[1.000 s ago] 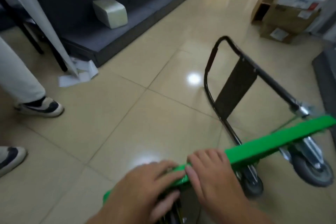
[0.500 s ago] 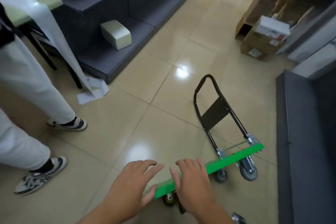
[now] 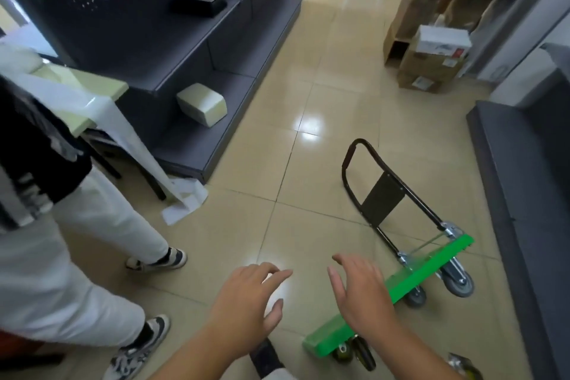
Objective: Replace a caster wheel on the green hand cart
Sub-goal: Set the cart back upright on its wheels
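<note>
Both hands empty over the tipped cart; wheel work not visibly begun.
Left hand (image 3: 246,302) and right hand (image 3: 361,293) hover, fingers spread, gripping nothing. The green hand cart (image 3: 431,262) stands on edge just under the right fingers and extends beyond them. Its caster wheels (image 3: 456,279) appear mounted, so removal and refitting seemingly remain.

The one camera sits on my head and looks forward and steeply down at the tiled floor (image 3: 234,225). Its wide lens bends straight lines near the edges. My left hand (image 3: 246,299) and right hand (image 3: 361,296) come in from the bottom edge, close to the lens. The cart (image 3: 425,268) shows just beyond them, lower right. Farther off, shelves (image 3: 191,49) fill the upper left and boxes (image 3: 431,65) the upper right.
</note>
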The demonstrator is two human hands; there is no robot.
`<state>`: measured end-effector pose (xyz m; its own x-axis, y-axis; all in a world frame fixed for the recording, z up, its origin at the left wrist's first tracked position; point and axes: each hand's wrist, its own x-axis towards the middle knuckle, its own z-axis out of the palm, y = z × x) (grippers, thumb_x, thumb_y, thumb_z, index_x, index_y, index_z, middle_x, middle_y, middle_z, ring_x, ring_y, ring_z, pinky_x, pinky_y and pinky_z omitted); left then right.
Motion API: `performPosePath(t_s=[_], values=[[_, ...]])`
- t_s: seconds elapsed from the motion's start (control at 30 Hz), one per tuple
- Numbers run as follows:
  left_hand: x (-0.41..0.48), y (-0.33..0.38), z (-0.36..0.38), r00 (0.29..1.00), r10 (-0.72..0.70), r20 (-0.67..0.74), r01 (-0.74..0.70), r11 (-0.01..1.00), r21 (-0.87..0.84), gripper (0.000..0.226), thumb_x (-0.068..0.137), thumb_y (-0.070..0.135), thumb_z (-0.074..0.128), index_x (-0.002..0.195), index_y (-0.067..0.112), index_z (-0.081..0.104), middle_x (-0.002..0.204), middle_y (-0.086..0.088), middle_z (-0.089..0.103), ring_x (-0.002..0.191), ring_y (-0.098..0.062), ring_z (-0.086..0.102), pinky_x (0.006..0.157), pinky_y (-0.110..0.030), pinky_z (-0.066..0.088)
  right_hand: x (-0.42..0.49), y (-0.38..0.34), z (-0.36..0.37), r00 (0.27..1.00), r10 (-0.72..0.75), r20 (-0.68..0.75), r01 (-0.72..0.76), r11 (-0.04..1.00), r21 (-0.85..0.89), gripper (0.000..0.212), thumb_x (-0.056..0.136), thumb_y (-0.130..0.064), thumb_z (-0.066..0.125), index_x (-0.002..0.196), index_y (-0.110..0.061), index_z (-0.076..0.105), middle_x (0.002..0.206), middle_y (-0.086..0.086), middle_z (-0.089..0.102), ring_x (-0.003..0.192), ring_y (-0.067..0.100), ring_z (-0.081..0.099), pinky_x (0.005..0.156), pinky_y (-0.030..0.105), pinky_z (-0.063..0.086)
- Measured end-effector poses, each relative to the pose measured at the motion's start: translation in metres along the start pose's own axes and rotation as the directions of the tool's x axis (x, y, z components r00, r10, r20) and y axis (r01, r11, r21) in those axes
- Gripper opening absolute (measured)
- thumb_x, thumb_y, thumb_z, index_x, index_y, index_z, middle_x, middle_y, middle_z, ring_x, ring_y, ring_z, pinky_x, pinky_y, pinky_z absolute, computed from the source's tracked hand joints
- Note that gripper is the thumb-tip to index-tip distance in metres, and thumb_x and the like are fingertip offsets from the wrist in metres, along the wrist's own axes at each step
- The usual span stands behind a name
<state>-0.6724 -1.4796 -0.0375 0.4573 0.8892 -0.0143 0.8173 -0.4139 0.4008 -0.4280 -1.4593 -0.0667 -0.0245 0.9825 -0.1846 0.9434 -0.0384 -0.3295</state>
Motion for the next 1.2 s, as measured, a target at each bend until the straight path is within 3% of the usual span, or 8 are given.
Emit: performPosePath(t_s=[0.1,0.27,0.57,0.7,0.8,0.93,1.07,1.2], values=[[0.025,-0.012,-0.021,0.995,0.050,0.092,-0.054,0.998,0.038,0.050,0.079,0.033,0.081,0.127,0.029,0.071,0.109,0.012,0.069,0.090,-0.013,0.069,0.080,-0.026,0.055,0.020,-0.002,-0.002,0.998,0.055,-0.039,-0.054,0.998,0.025,0.037,0.106,-0.045,0.041,0.132,-0.026,0.058,0.121,-0.008,0.062,0.119,0.016,0.054,0.109,0.029,0.032],[0.118,-0.027,-0.025,0.979,0.143,0.147,-0.159,0.982,0.103,0.048,0.094,0.037,0.064,0.141,0.032,0.060,0.124,0.014,0.064,0.110,-0.012,0.064,0.095,-0.027,0.046,0.080,0.019,-0.012,0.982,0.151,-0.114,-0.152,0.988,0.008,0.035,0.105,-0.040,0.046,0.130,-0.019,0.060,0.117,-0.003,0.064,0.114,0.022,0.058,0.108,0.035,0.037],[0.319,-0.020,-0.011,0.842,0.406,0.355,-0.457,0.887,0.070,0.046,0.079,0.037,0.078,0.123,0.031,0.072,0.105,0.014,0.068,0.085,-0.010,0.068,0.076,-0.022,0.054,0.162,0.091,-0.023,0.903,0.429,-0.002,-0.424,0.894,0.146,0.033,0.102,-0.042,0.045,0.132,-0.030,0.054,0.122,-0.011,0.058,0.117,0.014,0.052,0.105,0.030,0.037],[0.407,0.000,-0.012,0.705,0.540,0.459,-0.622,0.782,0.035,0.049,0.070,0.046,0.081,0.117,0.036,0.074,0.098,0.019,0.068,0.080,-0.004,0.067,0.071,-0.016,0.053,0.192,0.121,-0.045,0.857,0.513,0.043,-0.508,0.830,0.231,0.035,0.101,-0.044,0.044,0.134,-0.035,0.049,0.129,-0.015,0.053,0.121,0.011,0.048,0.105,0.025,0.035],[0.476,0.026,-0.008,0.573,0.588,0.572,-0.730,0.683,0.029,0.047,0.071,0.049,0.078,0.117,0.039,0.074,0.100,0.020,0.068,0.082,-0.003,0.068,0.071,-0.015,0.053,0.219,0.137,-0.064,0.775,0.631,0.027,-0.608,0.734,0.303,0.035,0.101,-0.040,0.044,0.135,-0.032,0.049,0.130,-0.011,0.054,0.123,0.014,0.048,0.105,0.028,0.036],[0.573,0.066,0.019,0.385,0.637,0.667,-0.848,0.530,-0.017,0.050,0.098,0.046,0.046,0.148,0.041,0.049,0.136,0.012,0.055,0.122,-0.013,0.055,0.102,-0.027,0.039,0.266,0.158,-0.078,0.669,0.743,-0.031,-0.684,0.631,0.367,0.033,0.104,-0.031,0.040,0.136,-0.028,0.049,0.132,-0.007,0.055,0.123,0.018,0.049,0.103,0.031,0.037],[0.669,0.084,0.068,0.234,0.689,0.686,-0.918,0.389,-0.077,0.051,0.101,0.047,0.043,0.152,0.041,0.045,0.147,0.009,0.051,0.133,-0.014,0.047,0.110,-0.029,0.035,0.332,0.186,-0.069,0.506,0.861,-0.038,-0.755,0.464,0.464,0.038,0.107,-0.026,0.037,0.142,-0.024,0.050,0.138,-0.002,0.057,0.127,0.021,0.050,0.106,0.034,0.037],[0.758,0.066,0.122,0.071,0.634,0.770,-0.957,0.261,-0.126,0.051,0.101,0.048,0.042,0.152,0.043,0.043,0.149,0.012,0.049,0.135,-0.012,0.046,0.113,-0.030,0.034,0.404,0.199,-0.042,0.297,0.953,0.057,-0.789,0.211,0.578,0.037,0.106,-0.030,0.037,0.138,-0.023,0.052,0.131,0.000,0.060,0.119,0.022,0.053,0.100,0.034,0.040]])
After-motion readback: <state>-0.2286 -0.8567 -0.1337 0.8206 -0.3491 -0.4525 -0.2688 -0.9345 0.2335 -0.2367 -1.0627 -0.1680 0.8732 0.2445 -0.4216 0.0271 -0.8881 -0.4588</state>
